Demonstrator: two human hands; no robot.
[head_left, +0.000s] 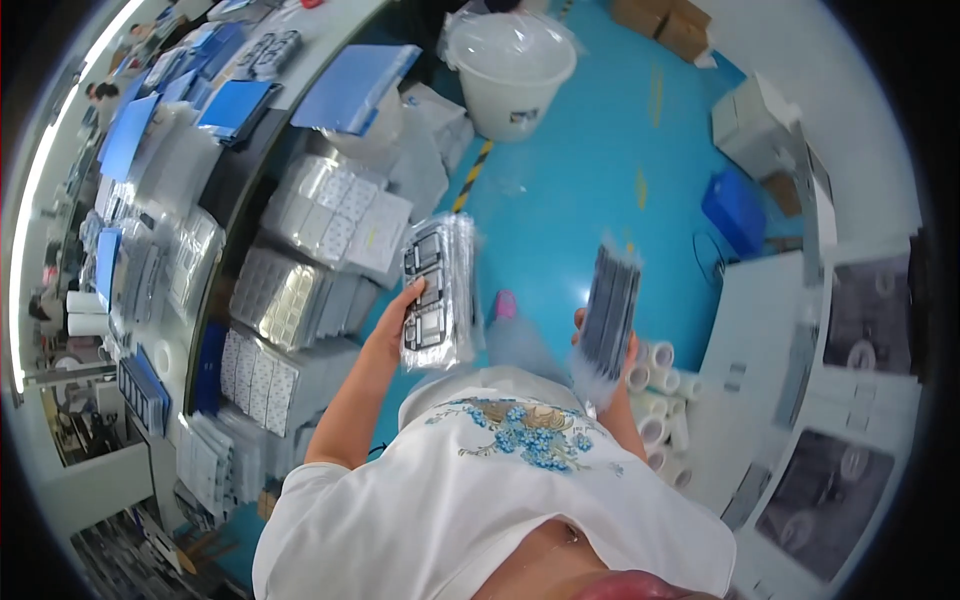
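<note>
Perhaps against slipping, the left hand (403, 312) pinches the clear packs (440, 295) at eleven o'clock from the shirt (500, 465); the right hand (631, 352) clasps the dark stack (609, 308), at one o'clock, by both edges.

Bright | 1 light strip (42, 155), left | fisheye-bent edges | black corners

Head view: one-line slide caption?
Left hand grips a silvery stack, right hand a dark stack, above a blue floor with a white bin ahead.
</note>
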